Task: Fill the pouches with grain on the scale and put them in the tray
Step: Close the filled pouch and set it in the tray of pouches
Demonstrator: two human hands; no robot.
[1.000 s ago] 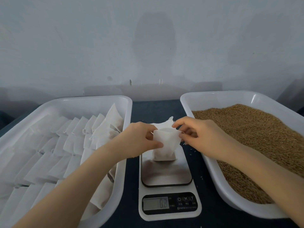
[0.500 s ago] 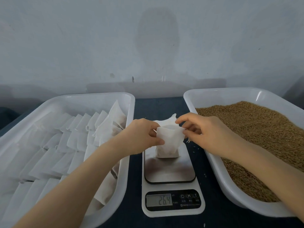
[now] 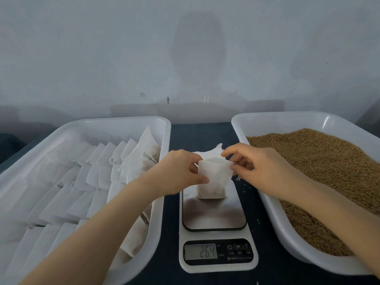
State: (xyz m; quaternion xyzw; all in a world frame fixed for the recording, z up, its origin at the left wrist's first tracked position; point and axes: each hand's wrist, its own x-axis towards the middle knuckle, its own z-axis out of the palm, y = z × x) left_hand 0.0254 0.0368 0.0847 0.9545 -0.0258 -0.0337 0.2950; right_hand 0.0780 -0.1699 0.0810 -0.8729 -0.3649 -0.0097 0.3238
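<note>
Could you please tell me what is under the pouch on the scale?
The pouch, pinched by the left hand and right hand, stands on the steel platform of the scale. The patch of platform directly beneath it is covered.

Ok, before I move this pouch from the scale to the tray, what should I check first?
1. Pouch sits on the scale: ok.
2. Display readable, 26.4: ok. Whether that is the target: cannot tell.
3. Left hand and right hand both pinch the pouch top: ok.
4. Pouch mouth closed: not ok, it gapes open.
5. Room in the pouch tray: ok, bare floor at its far end.
</note>
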